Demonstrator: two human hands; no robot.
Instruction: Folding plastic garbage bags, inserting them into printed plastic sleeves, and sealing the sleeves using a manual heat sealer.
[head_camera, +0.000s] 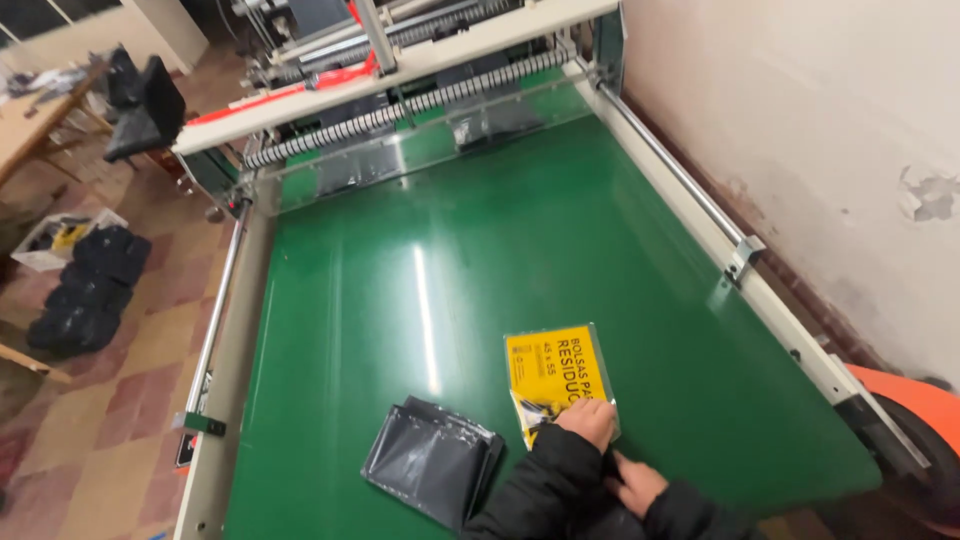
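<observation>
My left hand (588, 420) rests with curled fingers on the near edge of a clear packet with a yellow label (556, 372), which lies flat on the green belt (480, 260). My right hand (635, 485) is just below and to the right, fingers pointing left toward my left sleeve, over something dark that I cannot make out. A stack of folded black plastic bags (432, 460) lies on the belt to the left of my arms, apart from both hands. Both sleeves are dark.
The belt is framed by cream side rails (760, 290) with a metal rod on the right. A machine with rollers (420, 100) crosses the far end. Black bag bundles (90, 290) sit on the tiled floor at left. An orange object (910, 400) is at the right.
</observation>
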